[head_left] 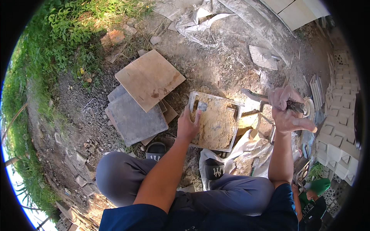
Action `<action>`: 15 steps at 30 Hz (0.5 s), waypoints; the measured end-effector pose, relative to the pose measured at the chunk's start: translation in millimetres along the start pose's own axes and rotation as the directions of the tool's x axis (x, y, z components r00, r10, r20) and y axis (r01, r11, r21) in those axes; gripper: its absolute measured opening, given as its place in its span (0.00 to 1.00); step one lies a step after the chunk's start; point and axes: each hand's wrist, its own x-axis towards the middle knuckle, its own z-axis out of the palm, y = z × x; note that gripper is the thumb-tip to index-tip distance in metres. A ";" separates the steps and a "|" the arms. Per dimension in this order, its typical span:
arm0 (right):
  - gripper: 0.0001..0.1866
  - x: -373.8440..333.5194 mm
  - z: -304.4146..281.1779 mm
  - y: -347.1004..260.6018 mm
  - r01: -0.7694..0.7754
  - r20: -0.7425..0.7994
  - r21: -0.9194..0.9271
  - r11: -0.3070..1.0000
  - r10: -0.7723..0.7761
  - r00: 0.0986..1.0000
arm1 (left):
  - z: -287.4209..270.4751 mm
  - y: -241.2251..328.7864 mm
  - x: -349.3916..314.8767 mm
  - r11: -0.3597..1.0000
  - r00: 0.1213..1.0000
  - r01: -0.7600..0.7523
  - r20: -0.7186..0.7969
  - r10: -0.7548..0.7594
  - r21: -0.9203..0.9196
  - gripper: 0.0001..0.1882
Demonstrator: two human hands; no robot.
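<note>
In front of me lies a square tile [216,133], its upper face caked with crumbly tan mortar inside a pale rim. My left hand [187,126] grips its left edge, thumb on top beside a small grey patch [202,106]. Raised to the right of the tile, my dusty right hand [286,106] is closed around a dark, dirt-covered hand tool [255,95]. The tool's narrow end points left, above the tile's far right corner; its exact kind is unclear. A pale ring-shaped thing [309,108] shows just beyond the right hand.
Left of the tile, a tan square tile [150,79] overlaps a grey one [138,117] in a loose stack. White sacking [250,154] lies at right. Pale blocks [339,127] are piled far right, near another person in a green cap [320,186]. Plants [73,34] grow at far left.
</note>
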 end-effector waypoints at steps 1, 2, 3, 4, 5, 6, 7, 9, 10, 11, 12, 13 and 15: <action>0.36 4.5 16.0 -5.0 0.038 0.062 0.018 0.999 -0.039 0.997 | -0.1 0.6 -0.3 0.999 1.000 0.016 0.020 -0.015 -0.035 0.35; 0.32 6.2 26.4 -2.4 0.077 0.085 0.110 0.991 -0.086 0.993 | 1.4 -1.1 -0.1 0.999 1.000 0.020 0.016 -0.019 -0.041 0.35; 0.29 7.0 37.3 0.6 0.111 0.101 0.203 0.973 -0.134 0.986 | 2.8 -3.0 -0.2 0.999 0.999 0.034 0.017 -0.034 -0.013 0.35; 0.29 8.1 50.1 4.3 0.109 0.109 0.212 0.971 -0.134 0.985 | 2.4 -5.4 0.2 0.999 0.999 0.050 0.011 -0.050 0.021 0.35; 0.28 7.4 61.7 5.4 0.040 0.002 0.060 0.997 -0.040 0.999 | 4.1 -5.1 0.3 0.998 0.998 0.054 0.010 -0.054 0.016 0.35; 0.26 8.2 69.1 10.8 0.011 -0.038 0.059 0.998 -0.009 0.999 | 5.9 -5.0 1.2 0.999 0.999 0.043 0.003 -0.043 0.011 0.35; 0.24 9.0 77.1 16.6 -0.019 -0.077 0.059 0.998 0.024 0.997 | 7.5 -4.1 2.1 1.000 1.000 0.029 0.000 -0.029 0.005 0.35; 0.20 10.5 91.9 30.7 -0.028 -0.016 0.038 0.999 0.029 0.999 | 4.2 1.4 2.1 0.999 0.998 0.054 0.018 -0.054 0.001 0.35; 0.17 12.7 95.2 35.8 -0.004 0.088 0.015 1.000 0.003 0.996 | 3.0 3.3 1.9 0.997 0.997 0.078 0.026 -0.078 -0.004 0.35; 0.13 13.8 94.3 40.6 0.023 0.116 -0.011 1.000 -0.021 0.993 | 3.9 2.3 2.1 0.997 0.996 0.080 0.033 -0.080 -0.006 0.35; 0.09 13.9 93.0 44.7 0.050 0.140 -0.039 0.998 -0.044 0.989 | 4.6 2.0 2.6 0.998 0.998 0.055 0.018 -0.055 -0.012 0.35; 0.09 14.7 91.1 45.4 0.040 0.195 -0.062 0.997 -0.027 0.980 | 3.2 1.4 2.5 0.999 0.999 0.034 -0.001 -0.034 -0.014 0.35; 0.13 15.5 98.2 43.4 0.024 0.164 -0.069 0.997 -0.012 0.986 | 1.2 0.9 2.9 0.999 0.999 0.047 -0.002 -0.047 -0.013 0.35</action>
